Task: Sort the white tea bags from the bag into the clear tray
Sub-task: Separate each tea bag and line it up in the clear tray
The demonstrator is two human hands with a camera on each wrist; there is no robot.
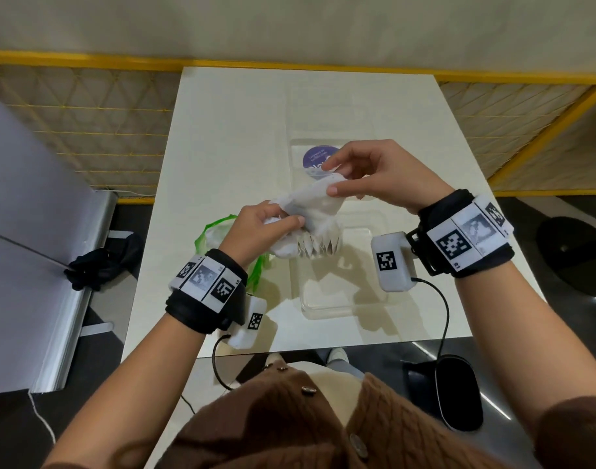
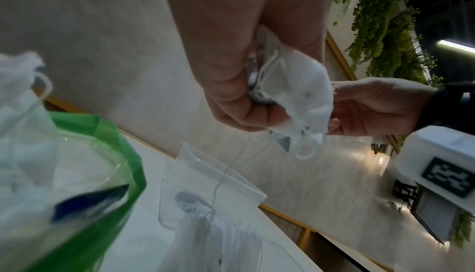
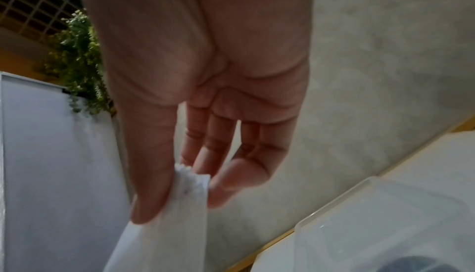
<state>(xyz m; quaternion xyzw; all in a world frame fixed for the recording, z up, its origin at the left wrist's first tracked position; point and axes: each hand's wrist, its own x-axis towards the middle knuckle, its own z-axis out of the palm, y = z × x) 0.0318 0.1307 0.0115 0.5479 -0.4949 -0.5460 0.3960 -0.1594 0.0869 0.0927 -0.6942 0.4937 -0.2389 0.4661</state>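
Over the clear tray [image 1: 327, 304], the left hand [image 1: 259, 228] and right hand [image 1: 374, 172] each pinch the bunch of white tea bags [image 1: 310, 211], whose tangled strings could make some fall outside.

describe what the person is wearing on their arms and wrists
Both hands are bare. The left wrist and right wrist each wear a black band carrying white panels printed with black square marker codes. A white boxy camera unit with its own code hangs under each wrist, trailing a black cable. Brown knitted sleeves cover the upper arms.
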